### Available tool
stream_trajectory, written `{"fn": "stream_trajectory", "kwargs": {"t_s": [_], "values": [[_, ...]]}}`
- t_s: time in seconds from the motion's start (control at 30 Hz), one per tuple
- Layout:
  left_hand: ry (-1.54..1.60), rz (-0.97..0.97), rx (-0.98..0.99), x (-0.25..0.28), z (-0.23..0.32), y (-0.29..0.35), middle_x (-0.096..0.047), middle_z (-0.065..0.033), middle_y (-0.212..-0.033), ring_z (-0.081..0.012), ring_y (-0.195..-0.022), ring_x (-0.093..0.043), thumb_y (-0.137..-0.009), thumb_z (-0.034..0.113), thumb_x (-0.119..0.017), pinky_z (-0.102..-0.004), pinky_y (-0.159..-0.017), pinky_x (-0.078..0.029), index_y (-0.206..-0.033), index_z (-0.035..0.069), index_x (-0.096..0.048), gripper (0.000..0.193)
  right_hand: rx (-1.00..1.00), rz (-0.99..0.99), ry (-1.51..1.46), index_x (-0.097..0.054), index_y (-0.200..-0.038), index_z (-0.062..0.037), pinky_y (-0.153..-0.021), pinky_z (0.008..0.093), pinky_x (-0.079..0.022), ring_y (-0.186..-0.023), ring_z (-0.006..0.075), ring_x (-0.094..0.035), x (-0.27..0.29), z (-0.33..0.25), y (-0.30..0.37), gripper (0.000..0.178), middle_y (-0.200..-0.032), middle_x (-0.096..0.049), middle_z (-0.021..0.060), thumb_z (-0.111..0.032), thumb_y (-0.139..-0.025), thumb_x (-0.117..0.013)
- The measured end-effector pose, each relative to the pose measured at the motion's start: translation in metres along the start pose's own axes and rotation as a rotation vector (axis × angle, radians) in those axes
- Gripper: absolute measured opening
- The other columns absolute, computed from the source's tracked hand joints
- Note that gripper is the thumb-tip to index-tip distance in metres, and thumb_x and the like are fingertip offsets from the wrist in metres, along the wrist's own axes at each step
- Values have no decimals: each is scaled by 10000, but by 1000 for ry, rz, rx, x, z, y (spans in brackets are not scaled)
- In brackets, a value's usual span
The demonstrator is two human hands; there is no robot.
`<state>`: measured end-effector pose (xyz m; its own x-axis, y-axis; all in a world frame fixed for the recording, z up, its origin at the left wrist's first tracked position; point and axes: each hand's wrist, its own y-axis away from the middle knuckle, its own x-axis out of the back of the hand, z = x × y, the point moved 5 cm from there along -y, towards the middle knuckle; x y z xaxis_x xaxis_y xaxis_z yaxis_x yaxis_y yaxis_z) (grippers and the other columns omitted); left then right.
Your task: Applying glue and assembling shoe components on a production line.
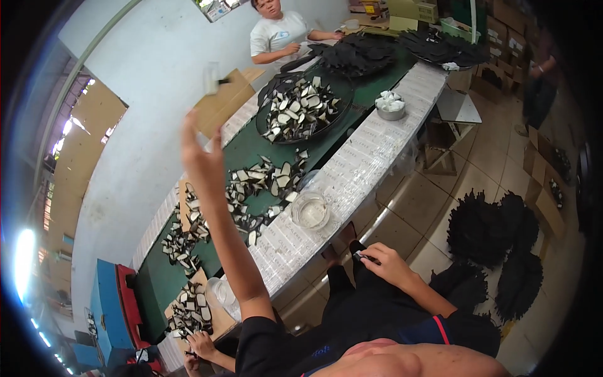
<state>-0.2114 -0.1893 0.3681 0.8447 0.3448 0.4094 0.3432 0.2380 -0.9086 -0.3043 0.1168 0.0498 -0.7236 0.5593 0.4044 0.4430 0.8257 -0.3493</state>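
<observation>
Small piece (360,255), dark and pale, too small to tell more, sits pinched between thumb and fingers of the right hand (391,266), over the lap, right of the ledge. Left hand (205,151) raised over the belt, fingers spread and unclenched, nothing seen in it; a blurred piece (211,79), pale with a dark end, shows just beyond the fingertips, apart from them, kind unclear. Under the left forearm and to its right, a loose heap (281,179) of black-and-white pieces lies on the green belt (151,295). Clear bowl (311,211) on the near side, on the film-wrapped ledge (361,157); farther along the same ledge, a round tub (391,108) with white bits. Beyond the heap, a wide tray (347,113) full of black-and-white pieces; farther still, flat black piles (358,55). Far side: co-worker (276,39) in a white shirt, by the black piles. Near left: another person's hand (202,346) at a pile of pieces (191,309) on cardboard, second clear bowl (221,291) just right of that pile. Left end: blue bin (110,305). Right, on the tiled floor: black bundles (493,229), stool (457,107) farther off, open cartons (545,182) at far right.
</observation>
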Motion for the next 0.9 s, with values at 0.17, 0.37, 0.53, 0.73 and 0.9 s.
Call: {"fn": "stream_trajectory", "kwargs": {"t_s": [0.17,0.37,0.53,0.73,0.9], "values": [[-150,-463,191,-106,-171,161,-545,-266,-1321,-426,-1224,-513,-909,342,-652,-454,-1053,-413,-1289,-35,-533,549,-22,28,-23,-697,-1053,-29,-751,345,-544,-848,299,-672,12,1,8,208,-981,-654,129,-145,-881,-693],[-526,-948,514,-104,-247,342,-383,-247,-1501,-474,-1427,-245,-917,574,-474,-566,-1167,-194,-1144,8,-687,646,-135,18,-89,-702,-1050,-27,-752,351,-544,-843,296,-674,21,32,9,212,-983,-662,141,-144,-874,-696],[-335,-1039,303,-98,-277,362,-635,-176,-1226,-529,-1307,-397,-925,441,-525,-646,-1090,-279,-1089,75,-660,424,121,27,-1,-688,-1025,-14,-769,368,-543,-875,334,-660,27,15,-18,191,-1012,-665,155,-146,-888,-674],[-483,-1032,224,-108,-218,366,-661,-222,-1110,-408,-1071,-617,-902,326,-603,-535,-1005,-415,-1224,77,-603,408,-57,43,19,-716,-983,-29,-736,353,-546,-838,270,-673,8,46,-1,162,-907,-672,151,-138,-864,-717],[-309,-831,457,-67,-220,368,-642,-245,-1055,-426,-959,-622,-868,216,-659,-485,-807,-516,-1299,32,-545,482,80,15,4,-675,-951,8,-785,361,-529,-877,299,-657,8,6,-20,137,-937,-663,158,-109,-879,-684]]}}
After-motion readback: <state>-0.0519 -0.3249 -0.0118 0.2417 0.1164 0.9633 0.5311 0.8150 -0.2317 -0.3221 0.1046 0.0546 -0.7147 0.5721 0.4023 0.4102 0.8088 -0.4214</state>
